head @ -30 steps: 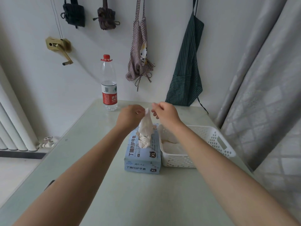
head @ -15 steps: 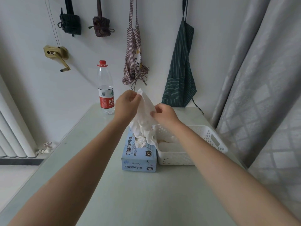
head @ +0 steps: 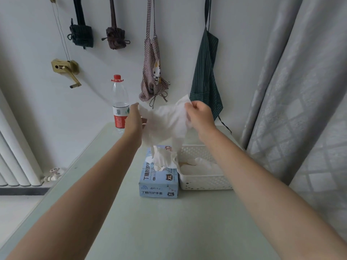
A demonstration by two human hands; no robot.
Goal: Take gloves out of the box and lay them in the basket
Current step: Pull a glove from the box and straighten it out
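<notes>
Looking from the near edge of the table [head: 169, 231] outward, I see the blue glove box [head: 158, 182] standing with the white basket [head: 204, 182] touching its right side; a few gloves already lie inside the basket. Above them I hold a white glove [head: 167, 121] stretched in the air, my left hand [head: 134, 119] pinching one edge and my right hand [head: 200, 116] pinching the other, each grip clamped on the thin material. Its lower part hangs down to the box opening, where more gloves bulge out.

My worry is that the hanging end drags those loose gloves out onto the table, or tips the light box. Pulling the sheet wider could also tear it, I judge, or slip it from one pinch.

Farther back, a water bottle [head: 120, 106] stands close behind my left hand; a wide swing could knock it over. Aprons [head: 205, 81] hang on the wall beyond, and a curtain [head: 300, 109] crowds the basket's right side.
</notes>
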